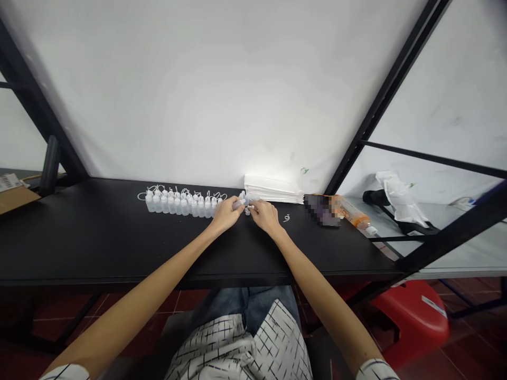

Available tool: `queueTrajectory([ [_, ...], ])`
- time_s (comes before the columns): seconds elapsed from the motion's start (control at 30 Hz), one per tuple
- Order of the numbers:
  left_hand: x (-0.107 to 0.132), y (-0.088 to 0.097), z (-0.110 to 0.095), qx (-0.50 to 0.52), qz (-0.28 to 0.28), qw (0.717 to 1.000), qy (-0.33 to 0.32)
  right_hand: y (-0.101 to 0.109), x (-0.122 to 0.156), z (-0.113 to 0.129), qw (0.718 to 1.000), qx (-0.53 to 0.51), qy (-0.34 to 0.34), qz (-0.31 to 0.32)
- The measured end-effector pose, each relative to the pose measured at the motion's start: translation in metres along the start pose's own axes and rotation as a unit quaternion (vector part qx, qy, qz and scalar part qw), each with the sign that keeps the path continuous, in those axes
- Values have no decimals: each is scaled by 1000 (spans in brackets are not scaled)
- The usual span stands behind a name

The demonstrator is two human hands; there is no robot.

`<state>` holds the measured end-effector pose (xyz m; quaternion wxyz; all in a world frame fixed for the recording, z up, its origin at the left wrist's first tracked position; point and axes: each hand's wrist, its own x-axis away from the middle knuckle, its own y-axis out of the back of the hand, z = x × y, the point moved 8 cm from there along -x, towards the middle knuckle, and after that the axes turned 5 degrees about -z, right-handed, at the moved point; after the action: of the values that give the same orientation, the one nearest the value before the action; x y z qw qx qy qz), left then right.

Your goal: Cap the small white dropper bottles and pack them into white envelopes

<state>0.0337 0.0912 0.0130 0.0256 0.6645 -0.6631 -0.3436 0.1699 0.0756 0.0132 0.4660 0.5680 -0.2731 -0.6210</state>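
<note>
**A bottle [238, 204] at a table [119, 243]**

The left hand [226, 215] curls closed around the bottle, which lies between a row of bottles [180, 203] and the right hand [266, 215]. The right hand's fingers bend inward at its end, nearly closed; whether they grip a part there cannot be told. A white stack [273, 189] lies just behind; a small loop [287, 217], to the right.

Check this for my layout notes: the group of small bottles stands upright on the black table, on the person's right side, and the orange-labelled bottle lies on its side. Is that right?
Not quite: the head view shows the small bottles on the person's left side, beside the left hand, standing upright on the black table. The orange-labelled bottle does lie on its side.
</note>
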Motion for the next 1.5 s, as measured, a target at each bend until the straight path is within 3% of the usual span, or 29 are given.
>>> queueTrajectory([
  [0.47,2,2,-8,-12,10,999,-28,-10,-4,2,993,-91,45,59],
  [0.67,4,5,-17,39,9,998,-48,-13,-1,1,989,-102,43,96],
  [1.03,5,12,-22,68,-24,995,-72,-15,-2,-5,991,-77,29,108],
  [1.27,4,14,-21,64,-36,995,-73,-2,-5,-18,998,-52,-16,41],
  [1.5,2,16,-20,76,-50,993,-72,-5,0,-14,996,-27,-5,82],
])
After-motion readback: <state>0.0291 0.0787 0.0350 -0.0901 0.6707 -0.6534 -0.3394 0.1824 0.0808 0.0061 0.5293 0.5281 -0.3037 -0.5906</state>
